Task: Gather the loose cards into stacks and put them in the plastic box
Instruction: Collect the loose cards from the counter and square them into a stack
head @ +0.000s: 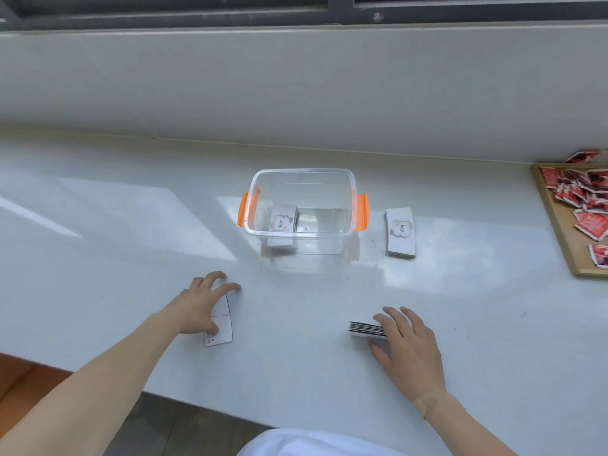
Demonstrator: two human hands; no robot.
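Left hand flat on the white counter, fingers spread wide, palm and thumb pressing down on a few white cards lying side by side; nothing gripped, only pinned. Right hand also down on the counter, fingers loosely curved over the far edge of a low stack of cards, thumb at its near side; whether it pinches the stack or just rests against it cannot be told. A tan plaster on the right wrist.

Clear plastic box with orange side latches stands open at the middle of the counter, beyond both hands. One stack marked "love" already inside, at the box's left end. Second "love" stack lies on the counter just right of the box, apart from it.

Far right: wooden board scattered with red packets. Wall and window frame behind.
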